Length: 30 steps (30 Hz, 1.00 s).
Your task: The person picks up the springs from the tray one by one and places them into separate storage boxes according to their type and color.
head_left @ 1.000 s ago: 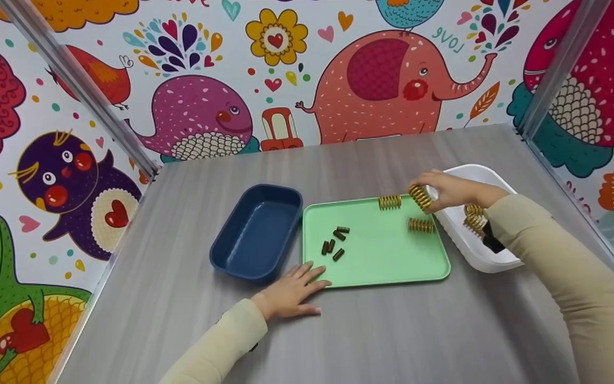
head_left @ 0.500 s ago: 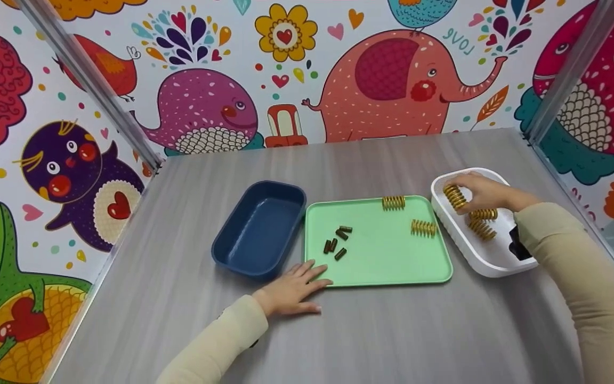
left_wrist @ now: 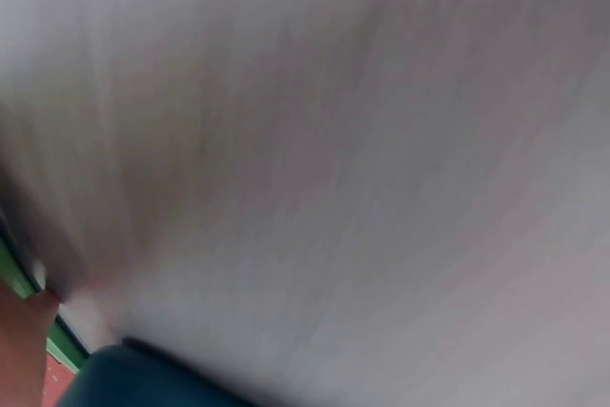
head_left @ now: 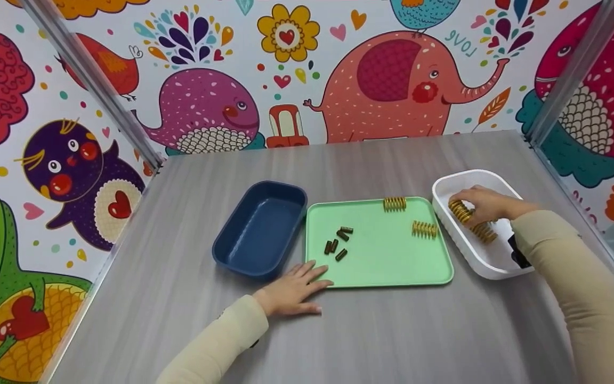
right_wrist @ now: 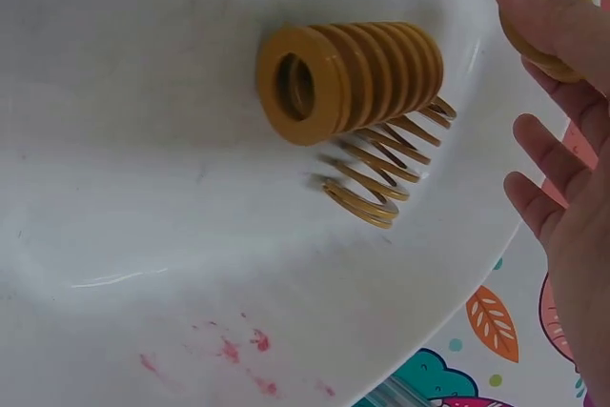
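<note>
My right hand pinches a gold coil spring between thumb and fingers, inside the white bin. In the right wrist view, a thick-wired yellow spring and a thinner-wired spring lie together on the bin's floor, apart from the hand. My left hand rests with fingers spread at the front left corner of the green tray. On this tray lie two gold springs, one by the back edge and one at the right, plus several small dark springs.
A dark blue bin stands left of the tray, close to its edge. All sits on a grey wood-grain table. Patterned walls and metal posts bound the table at the back and sides.
My right hand has moved right from the tray's back corner and down into the white bin, still holding the spring. The left hand stays at the tray corner.
</note>
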Tool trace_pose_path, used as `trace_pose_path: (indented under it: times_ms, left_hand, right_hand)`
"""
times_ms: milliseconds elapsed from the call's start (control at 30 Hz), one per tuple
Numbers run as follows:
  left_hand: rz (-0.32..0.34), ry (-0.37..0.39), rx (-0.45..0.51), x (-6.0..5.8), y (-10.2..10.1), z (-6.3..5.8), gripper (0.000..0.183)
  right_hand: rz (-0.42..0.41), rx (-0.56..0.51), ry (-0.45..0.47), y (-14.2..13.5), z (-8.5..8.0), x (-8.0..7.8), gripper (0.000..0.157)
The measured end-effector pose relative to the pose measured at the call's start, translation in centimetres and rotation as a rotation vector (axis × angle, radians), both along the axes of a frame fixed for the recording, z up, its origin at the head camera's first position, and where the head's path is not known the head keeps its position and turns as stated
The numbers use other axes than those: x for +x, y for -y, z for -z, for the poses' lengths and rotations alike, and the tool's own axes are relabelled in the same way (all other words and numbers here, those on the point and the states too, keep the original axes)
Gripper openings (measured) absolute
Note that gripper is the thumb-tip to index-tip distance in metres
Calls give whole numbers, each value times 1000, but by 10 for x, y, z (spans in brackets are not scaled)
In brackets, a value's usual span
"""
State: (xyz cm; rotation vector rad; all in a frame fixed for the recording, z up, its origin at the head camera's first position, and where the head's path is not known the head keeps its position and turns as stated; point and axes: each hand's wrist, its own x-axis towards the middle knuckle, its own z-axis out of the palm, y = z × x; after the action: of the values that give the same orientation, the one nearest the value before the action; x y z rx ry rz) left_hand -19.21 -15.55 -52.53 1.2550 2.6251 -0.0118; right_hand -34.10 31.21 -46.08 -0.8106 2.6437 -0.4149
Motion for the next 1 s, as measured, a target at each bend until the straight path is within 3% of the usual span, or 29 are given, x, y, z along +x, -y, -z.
trace_pose_path:
  times_ms: [400,667,1000]
  left_hand:
    - [-19,27,2,0,0,2,63]
    - [-11,12,-6,-1,0,2,62]
    - [-17,24,0,-1,1,3,63]
  right_hand:
    - [-111,111,-64,3,12,-2,55]
    - [-84,142,-6,2,17,0,57]
    - [-98,122,-3,1,16,0,55]
